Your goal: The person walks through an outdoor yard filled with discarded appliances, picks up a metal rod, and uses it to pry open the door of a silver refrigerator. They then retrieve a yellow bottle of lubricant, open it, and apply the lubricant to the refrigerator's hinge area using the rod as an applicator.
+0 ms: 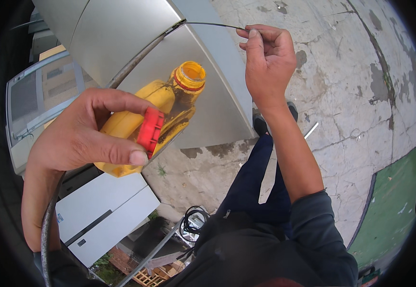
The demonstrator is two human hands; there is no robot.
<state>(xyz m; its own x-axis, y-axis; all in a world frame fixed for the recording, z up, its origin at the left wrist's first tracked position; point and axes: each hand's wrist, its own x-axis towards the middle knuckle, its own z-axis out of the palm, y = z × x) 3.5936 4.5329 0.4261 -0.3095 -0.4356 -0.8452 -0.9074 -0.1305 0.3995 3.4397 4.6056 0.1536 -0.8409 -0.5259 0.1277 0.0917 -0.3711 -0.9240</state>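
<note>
A red ribbed screw cap is pinched between the thumb and forefinger of my left hand. Right behind it is a dirt-streaked yellow plastic jug, tilted, its threaded mouth uncovered; what supports it is partly hidden by the hand. Farther right, my right hand has its fingertips closed on the end of a thin dark wire. That wire runs left to a thicker grey cable, which passes behind my left hand and reappears along my left forearm.
A large silver refrigerator-like cabinet stands behind the jug. At left is an appliance with a mesh panel; a white two-door cabinet lies below. Cracked concrete spreads to the right, with a green surface beyond. Black cable lies coiled near my waist.
</note>
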